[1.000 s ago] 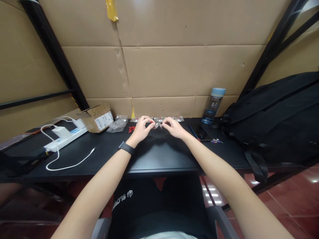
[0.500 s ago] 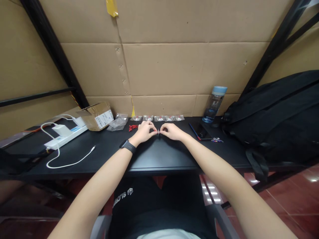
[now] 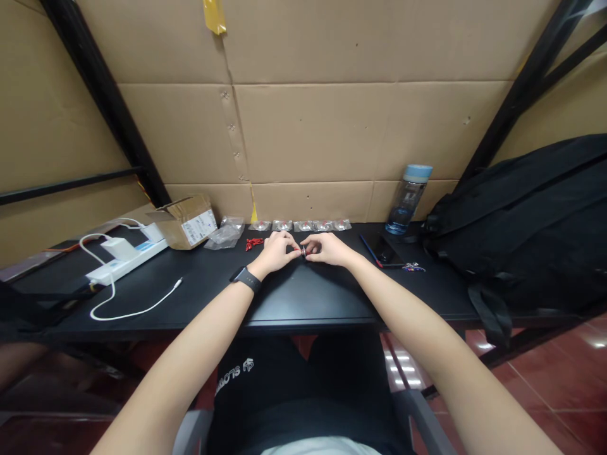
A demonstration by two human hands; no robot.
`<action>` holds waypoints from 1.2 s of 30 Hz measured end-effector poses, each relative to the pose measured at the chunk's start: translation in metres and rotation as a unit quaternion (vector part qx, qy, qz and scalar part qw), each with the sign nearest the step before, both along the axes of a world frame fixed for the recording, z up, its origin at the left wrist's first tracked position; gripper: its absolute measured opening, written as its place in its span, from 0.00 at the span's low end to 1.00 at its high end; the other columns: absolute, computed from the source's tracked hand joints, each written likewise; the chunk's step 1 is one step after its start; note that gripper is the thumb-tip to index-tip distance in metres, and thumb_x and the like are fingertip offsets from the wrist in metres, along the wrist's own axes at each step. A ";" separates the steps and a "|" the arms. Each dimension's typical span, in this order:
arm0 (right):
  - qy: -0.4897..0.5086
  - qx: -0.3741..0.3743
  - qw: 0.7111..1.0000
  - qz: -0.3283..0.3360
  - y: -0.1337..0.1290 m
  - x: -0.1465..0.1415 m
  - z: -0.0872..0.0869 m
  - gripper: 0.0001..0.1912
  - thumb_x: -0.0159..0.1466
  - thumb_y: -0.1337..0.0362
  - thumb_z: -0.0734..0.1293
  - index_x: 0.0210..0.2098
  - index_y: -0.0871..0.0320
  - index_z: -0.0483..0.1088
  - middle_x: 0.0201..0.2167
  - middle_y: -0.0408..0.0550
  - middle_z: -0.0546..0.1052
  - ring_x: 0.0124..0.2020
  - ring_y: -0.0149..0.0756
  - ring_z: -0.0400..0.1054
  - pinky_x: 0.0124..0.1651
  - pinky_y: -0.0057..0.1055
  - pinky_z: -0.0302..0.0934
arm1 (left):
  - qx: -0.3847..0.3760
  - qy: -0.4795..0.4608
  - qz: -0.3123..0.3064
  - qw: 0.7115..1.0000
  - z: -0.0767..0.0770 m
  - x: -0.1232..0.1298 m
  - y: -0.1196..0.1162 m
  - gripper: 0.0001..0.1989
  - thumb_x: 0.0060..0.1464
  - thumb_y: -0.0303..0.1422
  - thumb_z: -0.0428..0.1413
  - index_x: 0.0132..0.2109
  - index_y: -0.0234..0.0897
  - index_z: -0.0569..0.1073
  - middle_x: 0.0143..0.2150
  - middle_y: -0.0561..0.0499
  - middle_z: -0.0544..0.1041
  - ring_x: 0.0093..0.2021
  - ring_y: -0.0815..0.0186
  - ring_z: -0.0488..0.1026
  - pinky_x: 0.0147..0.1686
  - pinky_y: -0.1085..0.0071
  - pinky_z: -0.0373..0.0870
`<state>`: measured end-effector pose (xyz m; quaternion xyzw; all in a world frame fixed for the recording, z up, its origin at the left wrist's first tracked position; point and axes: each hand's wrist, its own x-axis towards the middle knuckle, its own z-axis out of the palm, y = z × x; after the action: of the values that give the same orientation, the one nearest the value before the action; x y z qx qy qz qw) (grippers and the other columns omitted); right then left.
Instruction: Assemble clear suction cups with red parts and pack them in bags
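Over the middle of the black table (image 3: 303,297), both hands meet at a small thin disc-like piece (image 3: 304,251), seen nearly edge-on, with a bit of red at it. My left hand (image 3: 279,251), with a dark watch on the wrist, pinches it from the left between thumb and fingertips. From the right, the thumb and index finger of my right hand (image 3: 327,249) close on the same piece. Its detail is too small to make out. Just left of my left hand lies a pile of small red pieces (image 3: 254,243). Behind the hands, several clear packets (image 3: 303,225) with round items stand in a row.
On the left are an opened cardboard box (image 3: 187,221), crumpled clear plastic bags (image 3: 226,232) and a white power strip (image 3: 128,262) with a cable. To the right are a phone (image 3: 382,248), a keyring (image 3: 413,267), a water bottle (image 3: 408,199) and a black backpack (image 3: 526,227).
My right fingers have shifted slightly and now overlap the disc-like piece more closely, with the index finger reaching over it. My left hand has hardly moved.
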<state>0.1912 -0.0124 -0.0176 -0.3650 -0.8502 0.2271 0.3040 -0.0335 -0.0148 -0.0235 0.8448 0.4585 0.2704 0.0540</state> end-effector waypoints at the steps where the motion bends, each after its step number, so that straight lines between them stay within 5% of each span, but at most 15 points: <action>1: -0.001 -0.005 1.000 0.002 0.000 0.000 0.000 0.21 0.55 0.69 0.77 0.48 0.59 0.77 0.34 0.47 0.82 0.36 0.36 0.77 0.43 0.30 0.70 | 0.001 0.000 0.000 1.000 0.000 0.000 0.000 0.07 0.59 0.40 0.62 0.41 0.45 0.83 0.51 0.48 0.76 0.57 0.51 0.67 0.56 0.53 0.63; 8: 0.001 -0.017 1.000 0.000 -0.002 0.000 0.002 0.26 0.50 0.63 0.81 0.47 0.59 0.76 0.34 0.46 0.81 0.37 0.37 0.76 0.43 0.32 0.69 | 0.000 -0.001 -0.003 1.000 0.000 0.000 0.000 0.08 0.59 0.40 0.62 0.41 0.46 0.83 0.51 0.48 0.76 0.57 0.51 0.67 0.58 0.52 0.62; 15: -0.043 0.065 0.995 -0.056 -0.006 -0.004 0.005 0.22 0.51 0.61 0.82 0.42 0.58 0.76 0.38 0.47 0.80 0.40 0.40 0.74 0.44 0.33 0.65 | 0.006 0.008 0.010 1.000 0.009 -0.005 -0.002 0.09 0.60 0.42 0.60 0.40 0.46 0.83 0.51 0.48 0.76 0.56 0.52 0.67 0.57 0.53 0.63; 18: -0.041 0.054 0.996 -0.066 -0.008 -0.005 0.004 0.22 0.51 0.61 0.81 0.42 0.58 0.75 0.39 0.47 0.80 0.42 0.41 0.74 0.46 0.34 0.66 | 0.056 -0.007 0.086 0.995 0.019 -0.021 0.001 0.11 0.62 0.43 0.57 0.43 0.45 0.82 0.52 0.46 0.76 0.57 0.50 0.67 0.57 0.50 0.61; 22: -0.031 0.034 0.998 -0.052 -0.008 -0.006 0.003 0.21 0.52 0.62 0.81 0.43 0.57 0.74 0.40 0.47 0.80 0.43 0.40 0.75 0.46 0.34 0.66 | 0.107 -0.056 0.263 0.957 0.029 -0.068 0.010 0.16 0.61 0.38 0.57 0.55 0.43 0.76 0.58 0.40 0.73 0.61 0.43 0.62 0.57 0.43 0.59; 27: -0.025 0.025 0.999 -0.041 -0.006 -0.006 0.000 0.22 0.52 0.62 0.80 0.43 0.56 0.73 0.41 0.47 0.81 0.43 0.40 0.76 0.47 0.34 0.67 | -0.009 -0.086 0.391 0.916 0.025 -0.131 0.021 0.27 0.54 0.43 0.64 0.58 0.35 0.73 0.64 0.33 0.67 0.63 0.34 0.57 0.56 0.37 0.54; 31: -0.012 0.018 0.999 -0.035 -0.004 -0.007 -0.004 0.22 0.53 0.62 0.80 0.45 0.56 0.73 0.41 0.48 0.81 0.42 0.38 0.76 0.46 0.33 0.68 | -0.080 -0.074 0.405 0.908 0.022 -0.148 0.024 0.19 0.53 0.42 0.65 0.44 0.30 0.77 0.57 0.35 0.72 0.64 0.33 0.55 0.57 0.38 0.52; 34: 0.003 0.020 0.999 -0.025 -0.004 -0.008 -0.006 0.22 0.53 0.63 0.79 0.45 0.57 0.73 0.41 0.48 0.81 0.41 0.37 0.76 0.47 0.33 0.68 | -0.023 -0.084 0.391 0.916 0.028 -0.141 0.023 0.12 0.56 0.39 0.61 0.40 0.32 0.78 0.50 0.41 0.76 0.60 0.40 0.63 0.57 0.41 0.56; 36: 0.003 0.021 0.999 -0.026 -0.004 -0.008 -0.005 0.21 0.53 0.63 0.79 0.45 0.57 0.73 0.39 0.47 0.81 0.40 0.37 0.76 0.47 0.32 0.69 | 0.035 -0.104 0.322 0.940 0.032 -0.127 0.020 0.09 0.56 0.36 0.59 0.39 0.34 0.78 0.47 0.44 0.79 0.54 0.48 0.70 0.56 0.49 0.62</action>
<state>0.1834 -0.0159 -0.0226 -0.3802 -0.8439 0.2021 0.3201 -0.1601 0.0054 0.0081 0.6205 0.6880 0.3759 -0.0178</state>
